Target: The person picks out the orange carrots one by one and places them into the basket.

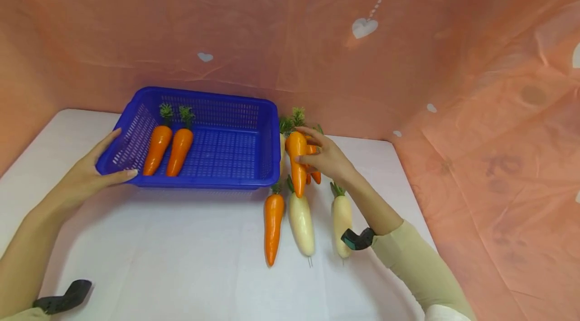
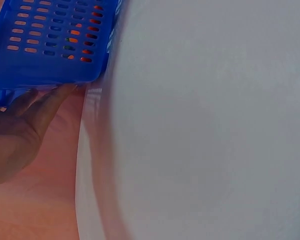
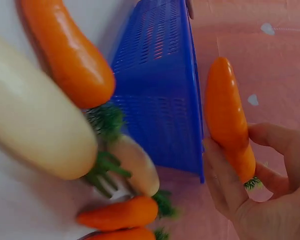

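Observation:
My left hand (image 1: 90, 170) grips the left front corner of a blue plastic basket (image 1: 204, 181), thumb on its rim. In the left wrist view, the fingers touch the perforated basket wall. Two orange carrots with green tops, a left carrot (image 1: 157, 150) and a right carrot (image 1: 180, 152), lie inside at the left. Beyond the basket's right side, my right hand (image 1: 330, 160) holds another carrot (image 3: 225, 110) between thumb and fingers, raised above the pile. Below that hand are more carrots (image 3: 120, 215) and a small white radish (image 3: 132, 165), partly hidden in the head view.
In front of the basket's right corner lie a carrot (image 1: 274, 228) and a white radish (image 1: 302, 225). Another white radish (image 1: 342, 213) is under the right forearm. A white-covered table (image 1: 181, 255) carries everything, with orange cloth (image 1: 272, 24) behind and at the sides.

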